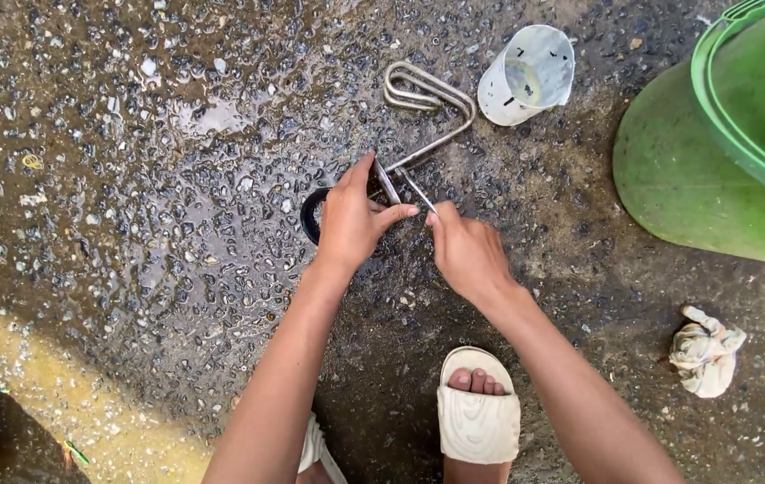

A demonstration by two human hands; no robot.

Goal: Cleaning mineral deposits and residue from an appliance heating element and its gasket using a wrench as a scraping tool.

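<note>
1. Fingers of the left hand (351, 220) were curled closed around a black ring-shaped part (311, 215) at mid-frame, thumb stretched right toward the other hand.
2. Right hand (465, 251) fingers were pinched shut on a thin metal rod end (418, 190), just right of the left thumb; the two hands were almost touching.
3. Bent metal coil (432, 103), a looped tube like an immersion heater element, lay on the wet gravelly ground (132, 179), running from upper centre down into the hands.
4. Translucent plastic cup (528, 73) stood tipped just right of the coil, upper centre-right. Green bucket (723, 152) filled the upper right corner, well apart from the hands.
5. Crumpled cloth (705, 350) lay at lower right. A pale sandal (479, 417) with toes showing sat at bottom centre, between the forearms.
6. Risk, as judged: wet fingers and wet metal made for a poor pinch; the thin rod could slip and jab the left thumb right beside it.
7. Risk: levering on the rod could swing the coil's far loop into the cup and knock it over.
8. Whether the black part was fixed to the coil could not be told; the left hand hid the joint.
</note>
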